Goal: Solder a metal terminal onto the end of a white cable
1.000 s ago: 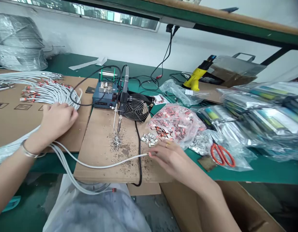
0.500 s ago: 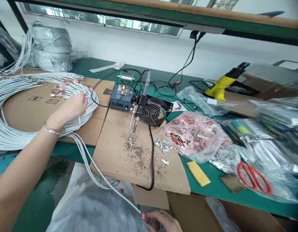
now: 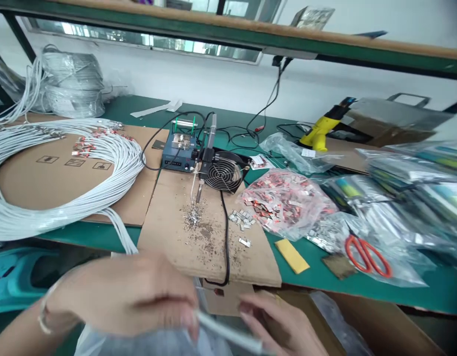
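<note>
Blurred by motion, my left hand (image 3: 139,291) is closed on a white cable (image 3: 228,333) low in the middle of the head view. The cable's right end runs toward my right hand (image 3: 280,321), whose thumb and fingers are partly apart; the blur hides whether it touches the cable. Behind my left hand, more white cables (image 3: 119,230) hang over the table edge from a large cable coil (image 3: 120,183) on cardboard. A small red connector (image 3: 218,292) shows between my hands.
A soldering station (image 3: 178,155), its iron (image 3: 206,163) and a fan (image 3: 224,173) stand on the bench. To the right lie a bag of red-and-white parts (image 3: 288,198), a yellow sponge (image 3: 292,256), red-handled scissors (image 3: 367,254) and a yellow heat gun (image 3: 319,133).
My left hand has left the cable coil and come down toward my right hand, now closed on a cable. My right hand has shifted right. The view has moved slightly.
</note>
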Available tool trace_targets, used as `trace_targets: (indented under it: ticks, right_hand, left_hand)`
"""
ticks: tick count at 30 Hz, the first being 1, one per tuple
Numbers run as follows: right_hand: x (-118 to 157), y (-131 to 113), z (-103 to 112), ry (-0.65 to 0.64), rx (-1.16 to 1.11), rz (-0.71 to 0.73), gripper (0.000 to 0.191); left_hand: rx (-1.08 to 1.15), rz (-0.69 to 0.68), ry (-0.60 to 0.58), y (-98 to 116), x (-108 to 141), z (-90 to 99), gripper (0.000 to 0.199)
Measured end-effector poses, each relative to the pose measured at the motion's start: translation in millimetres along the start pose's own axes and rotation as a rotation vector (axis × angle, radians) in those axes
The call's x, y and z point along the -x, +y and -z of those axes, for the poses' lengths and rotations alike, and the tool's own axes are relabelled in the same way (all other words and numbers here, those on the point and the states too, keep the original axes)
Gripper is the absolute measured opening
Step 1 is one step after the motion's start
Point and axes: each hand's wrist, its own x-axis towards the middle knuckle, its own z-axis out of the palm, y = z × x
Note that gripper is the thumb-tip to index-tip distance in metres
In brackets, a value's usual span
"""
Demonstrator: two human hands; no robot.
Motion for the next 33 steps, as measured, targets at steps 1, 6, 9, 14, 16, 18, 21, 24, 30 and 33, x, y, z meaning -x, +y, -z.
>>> trace_targets:
  ticks: [1,6,9,14,16,18,21,24,30,33]
  right_hand:
    - [-9.0,-10.1,-3.4,0.009,-0.06,-0.035,0.017]
    - [-35.1,-37.9,-28.8,0.127,-0.432,-0.083,0.013]
    - [-37.0,-37.0,-40.2,0.151,-0.68,-0.2,0.008]
    - [-36.4,-32.8,-48.9,0.103,-0.858,-0.292,0.01]
    - [-36.8,-34.3,-49.2,0.081,-0.869,-0.284,0.009]
    - [-36.8,-36.8,-48.2,0.058,-0.881,-0.253,0.007]
    - [-36.0,-39.3,-46.2,0.013,-0.894,-0.206,0.005]
    - [-36.1,-39.5,-46.3,0.021,-0.88,-0.187,0.005]
    - [-38.0,-48.0,-53.8,0.077,-0.851,-0.22,0.018]
    - [-39.1,-52.1,-50.5,0.236,-0.818,-0.241,0.021]
  left_hand:
    - [-0.046,0.04,-0.031,-1.5,-3.9,-10.0,0.029]
    - [-0.037,0.312,0.11,-24.6,-4.2,-43.6,0.034]
    - [0.007,0.403,0.101,-31.0,4.3,-51.7,0.039]
    - [0.019,0.482,0.055,-31.0,13.3,-56.3,0.044]
    - [-0.01,0.465,0.056,-33.0,14.6,-59.2,0.043]
    - [-0.031,0.441,0.093,-36.2,13.4,-63.6,0.039]
    - [0.049,0.363,0.238,-40.4,4.8,-72.2,0.03]
    - [0.162,0.244,0.441,-43.1,-7.5,-80.2,0.023]
    - [-0.244,-0.035,0.705,-47.2,-11.4,-87.3,0.014]
    - [-0.409,-0.055,0.733,-50.0,-4.4,-88.3,0.017]
